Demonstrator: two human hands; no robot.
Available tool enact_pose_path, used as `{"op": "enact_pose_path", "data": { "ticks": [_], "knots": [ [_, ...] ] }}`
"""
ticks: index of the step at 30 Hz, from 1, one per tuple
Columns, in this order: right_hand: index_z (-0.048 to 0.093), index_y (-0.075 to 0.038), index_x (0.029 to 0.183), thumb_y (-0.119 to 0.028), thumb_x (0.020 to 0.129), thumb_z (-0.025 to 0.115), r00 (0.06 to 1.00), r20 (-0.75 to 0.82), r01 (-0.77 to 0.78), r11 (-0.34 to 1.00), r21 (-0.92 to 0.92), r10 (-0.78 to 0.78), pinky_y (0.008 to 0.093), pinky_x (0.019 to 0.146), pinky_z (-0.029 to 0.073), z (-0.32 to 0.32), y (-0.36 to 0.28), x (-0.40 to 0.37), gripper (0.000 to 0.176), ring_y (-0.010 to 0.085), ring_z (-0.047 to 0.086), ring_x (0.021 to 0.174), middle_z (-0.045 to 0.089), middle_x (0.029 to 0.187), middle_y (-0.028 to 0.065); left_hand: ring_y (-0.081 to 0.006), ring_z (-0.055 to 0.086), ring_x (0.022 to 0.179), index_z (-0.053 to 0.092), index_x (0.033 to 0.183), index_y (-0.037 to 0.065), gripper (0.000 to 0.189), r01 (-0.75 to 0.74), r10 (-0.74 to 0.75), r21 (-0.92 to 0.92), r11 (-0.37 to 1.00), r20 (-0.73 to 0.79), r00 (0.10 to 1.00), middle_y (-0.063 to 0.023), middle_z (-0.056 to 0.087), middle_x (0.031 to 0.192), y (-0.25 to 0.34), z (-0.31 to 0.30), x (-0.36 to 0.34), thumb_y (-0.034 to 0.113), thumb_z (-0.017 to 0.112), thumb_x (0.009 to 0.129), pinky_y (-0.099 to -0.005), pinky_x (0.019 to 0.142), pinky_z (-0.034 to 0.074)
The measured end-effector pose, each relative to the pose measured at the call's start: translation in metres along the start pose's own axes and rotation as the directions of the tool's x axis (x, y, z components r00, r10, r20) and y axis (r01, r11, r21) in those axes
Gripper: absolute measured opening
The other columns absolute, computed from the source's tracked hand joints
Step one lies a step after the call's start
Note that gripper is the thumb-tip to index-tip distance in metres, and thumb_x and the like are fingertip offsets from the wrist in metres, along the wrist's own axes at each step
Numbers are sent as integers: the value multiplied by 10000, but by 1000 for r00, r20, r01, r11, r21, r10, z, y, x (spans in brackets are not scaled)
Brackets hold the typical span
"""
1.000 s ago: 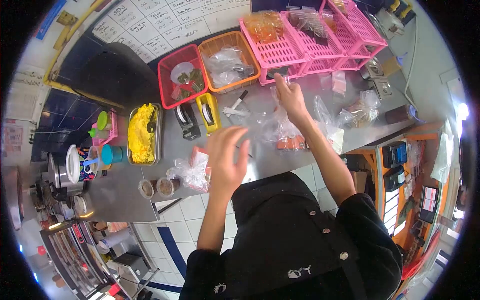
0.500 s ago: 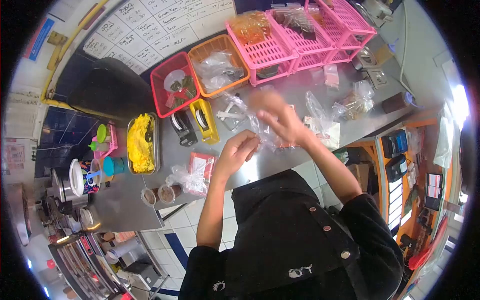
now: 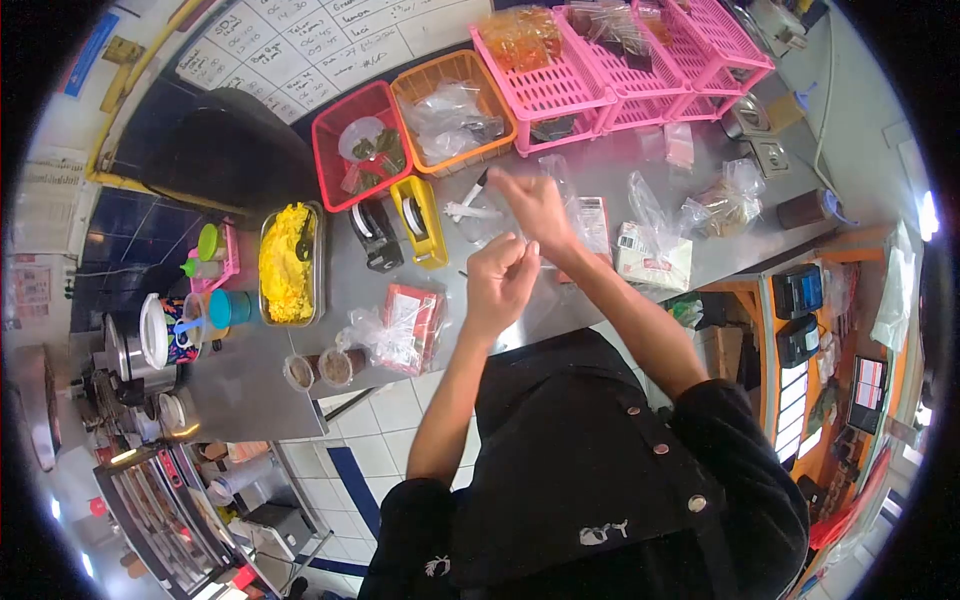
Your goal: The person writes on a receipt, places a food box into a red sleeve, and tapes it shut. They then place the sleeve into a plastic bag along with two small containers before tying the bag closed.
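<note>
My left hand (image 3: 500,278) is closed, its fingers curled and pinched together; what they hold, if anything, is hidden. Just above and to the right, my right hand (image 3: 537,208) reaches across, its wrist close to the left fingertips and its fingers smeared by motion. A white marker-like stick with a black end (image 3: 468,197) lies beside the right fingers. Clear plastic (image 3: 556,172) shows behind that hand, and a red and white packet (image 3: 595,222) is partly covered by the forearm.
A yellow tape dispenser (image 3: 422,232) and a black one (image 3: 376,240) stand left of the hands. Behind are a red basket (image 3: 330,160), an orange basket (image 3: 505,95) and pink racks (image 3: 555,95). A tray of yellow food (image 3: 287,265) is farther left; a bagged red packet (image 3: 415,325) lies near the front edge.
The left hand has risen a little and curled further. The right hand has shifted, its thumb no longer spread apart. The clear plastic seen between the hands is now hidden or away. The view has shifted slightly.
</note>
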State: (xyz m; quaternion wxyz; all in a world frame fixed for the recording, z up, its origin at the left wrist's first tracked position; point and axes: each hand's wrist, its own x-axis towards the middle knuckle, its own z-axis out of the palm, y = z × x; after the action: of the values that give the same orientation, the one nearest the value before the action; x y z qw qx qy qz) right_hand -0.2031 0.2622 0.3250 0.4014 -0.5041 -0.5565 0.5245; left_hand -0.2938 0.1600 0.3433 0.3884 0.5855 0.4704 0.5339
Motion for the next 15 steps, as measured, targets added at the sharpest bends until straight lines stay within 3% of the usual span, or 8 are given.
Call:
{"op": "enact_pose_path", "data": {
  "ticks": [2, 5, 7, 8, 10, 12, 14, 15],
  "knots": [
    [472, 43, 591, -413, 957, 662, 996, -91, -12, 997, 76, 19, 369, 478, 305, 15, 13, 36, 615, 88, 321, 545, 322, 523, 69, -77, 278, 582, 309, 661, 18, 410, -140, 157, 126, 982, -135, 978, -4, 276, 599, 12, 10, 2, 26, 609, 940, -316, 510, 227],
    [514, 62, 600, -406, 967, 628, 950, -297, 70, 992, -110, -100, 423, 501, 363, 28, 28, 77, 605, 151, 402, 480, 403, 508, 161, -125, 289, 531, 336, 653, 9, 396, -46, 61, 98, 994, -155, 986, -42, 290, 584, 24, 7, -27, 22, 632, 915, -334, 492, 236],
    [585, 61, 630, -401, 976, 590, 890, -406, 110, 961, -253, -209, 477, 553, 425, 30, 43, 96, 578, 304, 540, 473, 539, 560, 237, -167, 317, 490, 365, 646, 0, 368, 51, -44, 59, 997, -112, 993, -60, 321, 563, 38, 7, -38, 4, 639, 892, -341, 480, 249],
    [637, 38, 652, -426, 981, 567, 895, -380, 102, 937, -333, -233, 491, 582, 458, 26, 22, 93, 573, 409, 611, 559, 613, 624, 246, -167, 317, 490, 365, 646, 0, 368, 84, -76, 63, 994, -119, 990, -60, 321, 563, 56, 1, -55, 4, 639, 892, -341, 480, 249],
    [652, 25, 664, -454, 987, 545, 848, -399, 137, 872, -469, -348, 499, 583, 462, 27, 31, 127, 587, 450, 606, 575, 599, 608, 243, -139, 347, 486, 396, 637, 3, 339, -94, 92, 100, 991, 24, 995, -61, 344, 561, 76, -16, -60, -6, 606, 902, -344, 478, 253],
    [663, 36, 707, -477, 986, 539, 919, -291, 99, 870, -483, -266, 482, 624, 478, 30, 17, 105, 597, 424, 641, 634, 627, 655, 249, -109, 407, 509, 436, 620, 28, 327, -46, 58, 86, 995, -142, 988, -45, 433, 576, 63, -29, -81, -14, 591, 906, -327, 475, 277],
    [675, 47, 750, -501, 986, 534, 953, -159, 148, 852, -502, -259, 466, 666, 493, 28, -20, 114, 613, 398, 677, 694, 655, 701, 254, -100, 449, 556, 511, 665, 49, 262, 77, -388, -552, 830, -474, 791, -19, 486, 655, 44, -45, -94, 1, 584, 912, -294, 492, 337],
    [666, 45, 791, -519, 987, 534, 974, 29, 222, 918, -327, -226, 412, 707, 477, 23, -22, 100, 611, 307, 635, 723, 645, 726, 189, -93, 467, 584, 552, 717, 52, 236, 24, -392, -556, 831, -554, 735, -14, 518, 711, 48, -58, -89, 77, 587, 949, -283, 510, 364]
  ]
}}
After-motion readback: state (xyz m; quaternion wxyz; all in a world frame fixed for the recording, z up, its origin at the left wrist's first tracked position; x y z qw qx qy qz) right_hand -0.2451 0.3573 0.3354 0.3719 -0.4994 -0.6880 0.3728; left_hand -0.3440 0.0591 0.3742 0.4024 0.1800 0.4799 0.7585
